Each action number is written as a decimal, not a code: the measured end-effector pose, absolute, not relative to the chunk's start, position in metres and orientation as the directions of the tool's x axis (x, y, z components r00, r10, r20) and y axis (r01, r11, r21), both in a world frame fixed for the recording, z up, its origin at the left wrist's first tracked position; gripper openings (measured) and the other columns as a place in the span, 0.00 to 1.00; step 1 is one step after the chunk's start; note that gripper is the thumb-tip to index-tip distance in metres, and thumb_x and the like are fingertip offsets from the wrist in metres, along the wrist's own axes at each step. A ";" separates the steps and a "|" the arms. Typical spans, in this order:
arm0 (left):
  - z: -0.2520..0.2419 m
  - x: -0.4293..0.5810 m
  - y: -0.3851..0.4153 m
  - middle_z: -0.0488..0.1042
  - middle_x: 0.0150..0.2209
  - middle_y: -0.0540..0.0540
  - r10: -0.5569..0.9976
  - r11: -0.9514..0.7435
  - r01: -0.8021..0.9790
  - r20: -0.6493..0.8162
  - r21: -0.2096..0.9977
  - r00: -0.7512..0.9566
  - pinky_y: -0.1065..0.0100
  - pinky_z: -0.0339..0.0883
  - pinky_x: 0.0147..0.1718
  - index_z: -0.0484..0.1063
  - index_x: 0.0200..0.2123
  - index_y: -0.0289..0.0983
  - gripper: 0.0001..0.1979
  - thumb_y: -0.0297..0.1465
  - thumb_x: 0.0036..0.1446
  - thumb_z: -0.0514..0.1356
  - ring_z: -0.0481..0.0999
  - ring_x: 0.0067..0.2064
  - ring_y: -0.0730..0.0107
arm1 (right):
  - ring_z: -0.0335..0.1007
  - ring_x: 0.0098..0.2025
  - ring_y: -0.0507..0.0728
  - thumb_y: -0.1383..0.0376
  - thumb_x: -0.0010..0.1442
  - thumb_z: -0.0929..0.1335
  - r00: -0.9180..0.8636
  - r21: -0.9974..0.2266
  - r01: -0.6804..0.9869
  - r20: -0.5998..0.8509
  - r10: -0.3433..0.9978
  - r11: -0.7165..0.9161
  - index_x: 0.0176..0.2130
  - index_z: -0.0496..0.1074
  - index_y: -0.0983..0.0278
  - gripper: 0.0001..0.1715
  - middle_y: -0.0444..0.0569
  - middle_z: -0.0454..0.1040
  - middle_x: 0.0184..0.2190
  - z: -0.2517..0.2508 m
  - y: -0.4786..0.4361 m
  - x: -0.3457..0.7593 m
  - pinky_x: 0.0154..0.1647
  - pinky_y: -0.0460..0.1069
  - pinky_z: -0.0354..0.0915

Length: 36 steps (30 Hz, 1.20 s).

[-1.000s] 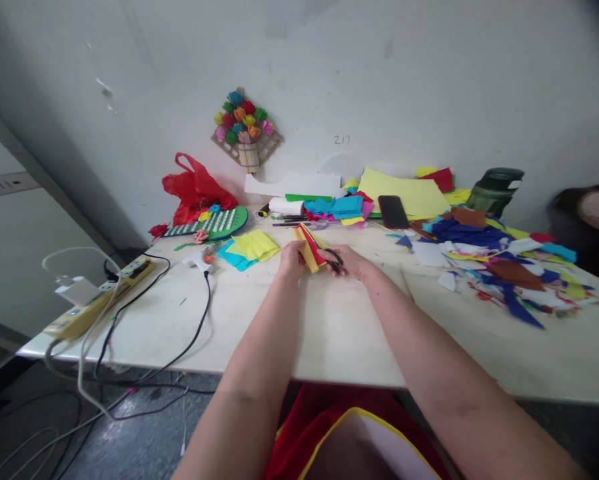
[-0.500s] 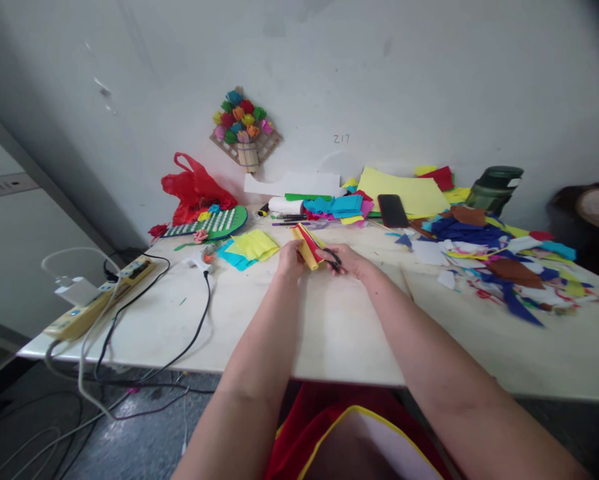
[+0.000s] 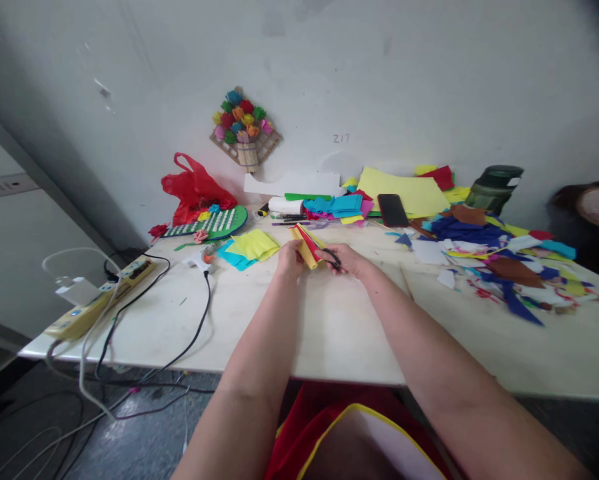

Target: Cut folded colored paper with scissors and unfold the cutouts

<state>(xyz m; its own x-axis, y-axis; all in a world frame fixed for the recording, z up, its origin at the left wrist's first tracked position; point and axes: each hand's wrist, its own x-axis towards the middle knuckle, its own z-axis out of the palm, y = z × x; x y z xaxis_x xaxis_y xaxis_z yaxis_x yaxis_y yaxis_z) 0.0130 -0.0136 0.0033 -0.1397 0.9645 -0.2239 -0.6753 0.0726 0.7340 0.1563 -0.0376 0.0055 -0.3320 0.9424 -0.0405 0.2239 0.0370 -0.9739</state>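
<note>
My left hand (image 3: 290, 258) is closed on the left side of a folded strip of yellow paper (image 3: 307, 251), held just above the table. Red paper (image 3: 310, 241) shows along the strip's right side. My right hand (image 3: 348, 258) is closed around the black handles of a pair of scissors (image 3: 333, 259). Their blades lie along the red and yellow paper, pointing away from me; how far apart the blades are is too small to tell. Left of my left hand lie yellow sheets (image 3: 256, 245) on top of blue sheets (image 3: 236, 256).
A white glue gun (image 3: 197, 262) with a black cable lies at the left, near a power strip (image 3: 86, 308). Paper scraps (image 3: 519, 272) cover the right side. A phone (image 3: 393, 211), a green bottle (image 3: 495, 189) and a red plastic bag (image 3: 195, 189) stand or lie towards the back wall.
Both hands stay in almost the same place, still holding the paper and the scissors. The paper and scissors have shifted only slightly.
</note>
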 end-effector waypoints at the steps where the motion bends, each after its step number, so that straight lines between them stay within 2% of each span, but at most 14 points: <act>1: 0.003 0.013 -0.013 0.71 0.22 0.46 0.966 0.070 -0.676 -0.220 0.733 -0.138 0.67 0.68 0.28 0.69 0.30 0.31 0.07 0.21 0.45 0.54 0.72 0.24 0.68 | 0.54 0.11 0.44 0.54 0.52 0.69 -0.330 -0.975 0.220 -0.041 0.943 0.035 0.27 0.66 0.66 0.18 0.38 0.62 0.13 0.005 -0.037 0.156 0.08 0.40 0.42; 18: 0.001 0.011 -0.009 0.71 0.23 0.45 0.955 0.076 -0.689 -0.251 0.721 -0.158 0.68 0.68 0.27 0.69 0.29 0.31 0.06 0.22 0.44 0.56 0.72 0.24 0.67 | 0.50 0.10 0.44 0.57 0.47 0.72 -0.272 -0.979 0.203 -0.033 0.962 0.024 0.25 0.66 0.66 0.16 0.36 0.59 0.11 0.007 -0.038 0.151 0.09 0.41 0.45; 25: -0.004 0.008 -0.004 0.71 0.24 0.45 0.959 0.087 -0.676 -0.244 0.732 -0.142 0.68 0.69 0.29 0.68 0.29 0.32 0.05 0.23 0.44 0.57 0.73 0.25 0.67 | 0.52 0.10 0.44 0.58 0.46 0.73 -0.271 -0.976 0.216 -0.047 0.961 0.013 0.26 0.68 0.67 0.15 0.37 0.61 0.11 0.004 -0.036 0.152 0.08 0.40 0.45; 30: -0.006 0.008 -0.005 0.71 0.25 0.45 0.971 0.064 -0.658 -0.198 0.750 -0.131 0.65 0.69 0.31 0.67 0.29 0.32 0.05 0.22 0.45 0.56 0.74 0.26 0.66 | 0.57 0.11 0.45 0.55 0.50 0.71 -0.334 -0.981 0.193 -0.033 0.942 0.034 0.27 0.67 0.66 0.17 0.40 0.65 0.13 0.006 -0.040 0.157 0.06 0.40 0.43; 36: -0.005 0.008 -0.009 0.71 0.25 0.47 0.992 0.027 -0.624 -0.096 0.781 -0.077 0.68 0.68 0.30 0.65 0.28 0.35 0.05 0.21 0.46 0.55 0.73 0.25 0.71 | 0.58 0.11 0.45 0.53 0.52 0.70 -0.368 -0.990 0.137 -0.011 0.930 0.042 0.29 0.67 0.67 0.18 0.40 0.66 0.14 0.005 -0.039 0.160 0.06 0.39 0.43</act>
